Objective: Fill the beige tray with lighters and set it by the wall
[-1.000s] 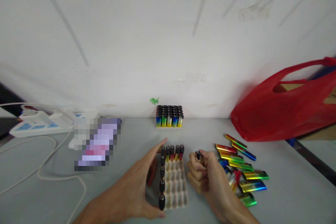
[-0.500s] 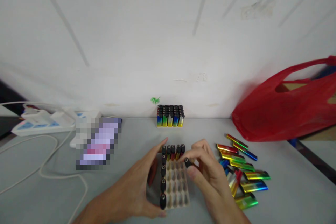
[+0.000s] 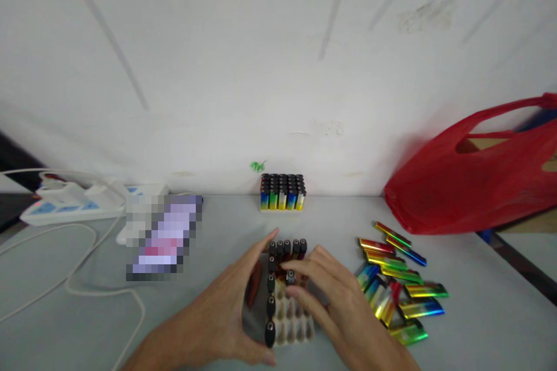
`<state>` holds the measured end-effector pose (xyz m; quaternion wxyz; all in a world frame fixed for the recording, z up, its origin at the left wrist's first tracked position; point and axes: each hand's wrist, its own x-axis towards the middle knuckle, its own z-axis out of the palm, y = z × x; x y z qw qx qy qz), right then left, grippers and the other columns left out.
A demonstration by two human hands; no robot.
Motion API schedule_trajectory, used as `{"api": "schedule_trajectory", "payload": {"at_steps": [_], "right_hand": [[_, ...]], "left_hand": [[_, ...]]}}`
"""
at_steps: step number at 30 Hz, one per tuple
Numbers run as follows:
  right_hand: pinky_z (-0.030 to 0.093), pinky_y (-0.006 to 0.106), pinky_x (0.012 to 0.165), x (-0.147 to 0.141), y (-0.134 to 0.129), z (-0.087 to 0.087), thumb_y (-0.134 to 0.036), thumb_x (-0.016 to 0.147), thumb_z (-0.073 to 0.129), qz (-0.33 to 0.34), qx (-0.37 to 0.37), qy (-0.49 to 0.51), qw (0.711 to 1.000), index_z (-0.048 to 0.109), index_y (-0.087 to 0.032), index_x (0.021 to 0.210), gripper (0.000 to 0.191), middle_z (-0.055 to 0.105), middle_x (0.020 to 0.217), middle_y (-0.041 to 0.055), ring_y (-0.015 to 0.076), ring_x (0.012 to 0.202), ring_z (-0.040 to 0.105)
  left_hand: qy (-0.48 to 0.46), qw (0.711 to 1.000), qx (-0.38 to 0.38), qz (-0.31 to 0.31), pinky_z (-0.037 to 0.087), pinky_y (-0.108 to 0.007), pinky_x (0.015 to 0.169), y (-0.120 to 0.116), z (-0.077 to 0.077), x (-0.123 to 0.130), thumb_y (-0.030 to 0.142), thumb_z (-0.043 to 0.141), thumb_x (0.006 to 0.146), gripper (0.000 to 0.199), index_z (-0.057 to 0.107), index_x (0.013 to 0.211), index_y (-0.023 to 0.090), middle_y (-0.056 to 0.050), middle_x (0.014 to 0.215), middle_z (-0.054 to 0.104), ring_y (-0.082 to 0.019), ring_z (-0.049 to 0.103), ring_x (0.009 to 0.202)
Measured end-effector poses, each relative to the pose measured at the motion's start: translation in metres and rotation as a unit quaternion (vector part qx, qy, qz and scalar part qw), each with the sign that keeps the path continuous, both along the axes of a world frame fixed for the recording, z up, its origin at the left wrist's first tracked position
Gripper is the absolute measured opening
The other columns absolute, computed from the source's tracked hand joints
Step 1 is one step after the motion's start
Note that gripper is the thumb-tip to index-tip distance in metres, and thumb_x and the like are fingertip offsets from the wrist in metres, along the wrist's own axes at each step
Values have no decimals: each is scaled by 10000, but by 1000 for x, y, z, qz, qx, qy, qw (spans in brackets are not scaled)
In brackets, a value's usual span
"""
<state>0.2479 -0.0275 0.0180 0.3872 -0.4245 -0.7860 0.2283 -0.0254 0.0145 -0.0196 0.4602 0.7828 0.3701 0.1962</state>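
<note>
A: What is the right hand [image 3: 339,301] doing?
B: Its thumb and fingertips close on one lighter [image 3: 290,278], black top up, over the tray [image 3: 293,333]. The lighter sits just in from the far row. I can't tell whether its base is seated in a pocket.
A: And the left hand [image 3: 217,313]?
B: Spread wide along the tray's left side and holding it — thumb at the near corner, fingers at the far one.
A: What's in the tray?
B: Upright lighters with black tops: five along the left side, five along the far edge, sharing the corner one. Nearer the person, the pale pockets show bare.
A: Any others?
B: A pile [image 3: 424,290] lies flat on the table [image 3: 226,226], right of the right hand: red, green, blue and gold, shiny, some overlapping. Farther back, by the wall [image 3: 278,69], the back tray [image 3: 282,210] stands packed with upright ones.
A: What else is around?
B: A red bag [image 3: 470,185] at the back right. On the left, a phone [image 3: 163,237], blurred into blocks, and a white power strip [image 3: 73,208] with plugs in it. A pale cable [image 3: 137,301] curls over the table there — and a small green mark [image 3: 257,166] is on the wall above the back tray.
</note>
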Motion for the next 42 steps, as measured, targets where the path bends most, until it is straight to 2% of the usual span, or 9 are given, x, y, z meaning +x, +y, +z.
{"api": "schedule_trajectory", "payload": {"at_steps": [7,16,19,22,25,29,35,39,42], "right_hand": [[695,363,905,-5,-1,-7,-456,1241,603,-28,27,7,999,751,-310,1447,292,823,1088,61,266,1017,814],[641,349,833,-13,0,-12,-274,1241,598,-19,56,12,998,715,-278,1441,232,799,1070,52,240,950,775],[613,395,871,-8,1,-11,-229,1215,588,-88,94,-3,992,711,-272,1381,211,797,1053,53,262,962,755],[557,520,965,1,7,-13,-235,1187,549,-273,146,-84,947,706,-238,1287,187,828,1124,132,355,1059,740],[519,647,1018,13,12,-20,-323,1152,569,-431,122,-241,861,687,-132,1427,355,800,1361,311,500,1215,718],[511,703,1084,25,15,-35,-364,1131,599,-443,68,-378,810,726,-25,1400,451,792,1311,407,563,1221,753],[479,643,1229,20,16,-43,-196,1151,553,-346,98,-355,863,726,-63,1399,330,836,1362,329,482,1296,790],[546,531,1113,14,17,-38,-66,1149,538,-232,90,-281,927,743,-181,1334,299,884,1273,184,380,1182,814],[572,472,1035,12,16,-36,-76,1149,575,-217,70,-200,953,752,-214,1289,265,862,1271,145,342,1154,791]], "left_hand": [[-29,999,-34,18,162,-689,1500,-1,-1,1,754,1153,605,1714,141,1931,358,-173,1975,291,-504,362,1780],[-12,999,-31,19,152,-698,1497,0,0,1,780,1137,609,1708,142,1931,353,-168,1966,308,-527,342,1782],[-7,999,-37,20,149,-695,1498,-1,1,1,778,1134,614,1712,127,1932,350,-171,1981,269,-523,321,1792],[-12,999,-44,28,139,-703,1496,-2,3,2,772,1147,589,1730,139,1928,341,-182,1975,284,-520,331,1789],[-8,998,-57,29,136,-719,1493,-2,5,2,758,1155,586,1737,125,1929,365,-166,1964,318,-529,351,1777],[-1,998,-62,32,131,-715,1494,-1,5,2,751,1147,595,1743,94,1933,379,-150,1958,330,-532,353,1773],[-5,997,-70,36,122,-721,1495,-2,5,3,717,1163,568,1752,113,1931,386,-153,1961,315,-537,334,1779],[-8,997,-64,33,106,-694,1503,-1,6,4,715,1150,605,1702,132,1927,376,-147,1977,281,-515,317,1793],[-7,997,-67,35,118,-694,1502,0,7,5,711,1152,592,1714,137,1924,349,-161,1975,284,-512,324,1790]]}}
